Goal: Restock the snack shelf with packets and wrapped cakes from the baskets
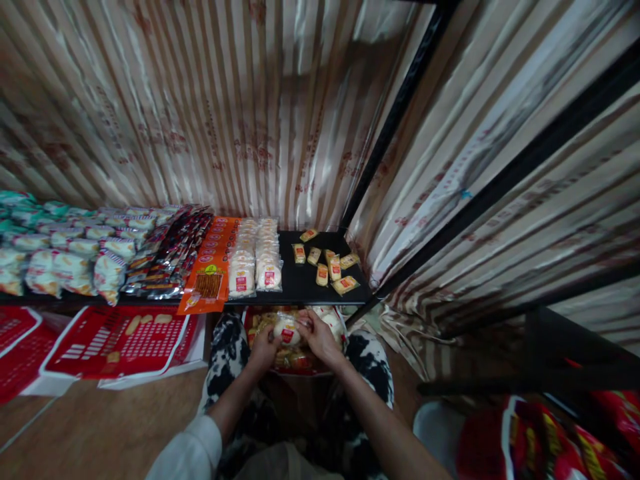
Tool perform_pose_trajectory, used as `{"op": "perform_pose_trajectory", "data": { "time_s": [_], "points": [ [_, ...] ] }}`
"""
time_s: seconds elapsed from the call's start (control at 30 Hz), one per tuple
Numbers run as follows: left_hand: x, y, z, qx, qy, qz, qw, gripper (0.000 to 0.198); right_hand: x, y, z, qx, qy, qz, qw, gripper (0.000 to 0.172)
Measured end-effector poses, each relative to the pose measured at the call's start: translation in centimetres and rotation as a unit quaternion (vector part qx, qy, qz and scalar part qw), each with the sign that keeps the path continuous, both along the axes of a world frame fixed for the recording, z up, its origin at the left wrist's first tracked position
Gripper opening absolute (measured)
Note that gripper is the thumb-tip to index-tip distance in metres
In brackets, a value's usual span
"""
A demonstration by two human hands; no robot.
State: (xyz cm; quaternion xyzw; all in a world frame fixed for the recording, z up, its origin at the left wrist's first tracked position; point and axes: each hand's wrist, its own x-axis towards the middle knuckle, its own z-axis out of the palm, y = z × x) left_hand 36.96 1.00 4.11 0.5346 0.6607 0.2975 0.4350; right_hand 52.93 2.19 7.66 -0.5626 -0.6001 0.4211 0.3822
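Note:
Between my hands is a clear-wrapped packet of round white rice crackers (287, 333) with a red label. My left hand (263, 348) pinches the packet's left side, and my right hand (320, 339) grips it from the right. Both hands are over a red box (303, 371) set between my knees. Inside that box lie yellow-wrapped snacks (295, 361) on the left and more white packets (330, 319) on the right. Just beyond, on the black shelf (295, 287), two rows of similar rice cracker packets (269, 275) are lined up.
Loose small yellow packets (322, 274) lie on the shelf's right end. Leftward are an orange snack bag (207, 267), dark shiny packets (170, 260) and white snack packets (73, 270). Red cartons (125, 340) sit below. A black frame post (395, 127) slants up at right, before striped curtains (240, 100).

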Motion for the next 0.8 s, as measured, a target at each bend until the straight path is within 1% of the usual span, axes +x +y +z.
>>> {"op": "perform_pose_trajectory", "data": {
  "time_s": [0.07, 0.17, 0.23, 0.4, 0.5, 0.57, 0.7, 0.8],
  "points": [
    [-0.4, 0.4, 0.2, 0.011, -0.030, 0.014, 0.999, 0.020, -0.3, 0.3, -0.7, -0.020, 0.058, -0.019, 0.998, 0.024],
    [-0.9, 1.1, 0.7, 0.035, -0.068, 0.024, 0.997, 0.020, -0.9, 0.8, -1.0, -0.033, 0.063, -0.013, 0.997, 0.021],
    [-1.2, 1.7, 1.1, 0.050, -0.083, 0.033, 0.995, 0.020, -1.5, 1.3, -0.8, -0.029, 0.054, -0.004, 0.998, 0.020],
    [-2.4, 2.7, 2.7, 0.080, -0.088, 0.062, 0.991, 0.023, -3.5, 2.9, 0.2, -0.003, 0.044, -0.019, 0.999, 0.020],
    [-3.1, 2.9, 3.6, 0.103, -0.060, 0.089, 0.989, 0.032, -4.8, 3.9, 0.4, 0.004, 0.040, -0.018, 0.999, 0.020],
    [-3.3, 2.9, 3.9, 0.124, -0.031, 0.110, 0.986, 0.040, -5.6, 4.6, 0.4, 0.007, 0.040, -0.018, 0.999, 0.020],
    [-3.7, 2.8, 3.9, 0.180, 0.017, 0.144, 0.973, 0.051, -7.3, 5.7, 0.5, 0.008, 0.033, -0.012, 0.999, 0.019],
    [-4.1, 2.9, 3.8, 0.237, 0.044, 0.169, 0.956, 0.054, -8.7, 6.5, 0.4, 0.012, 0.020, -0.011, 1.000, 0.017]
  ]
}}
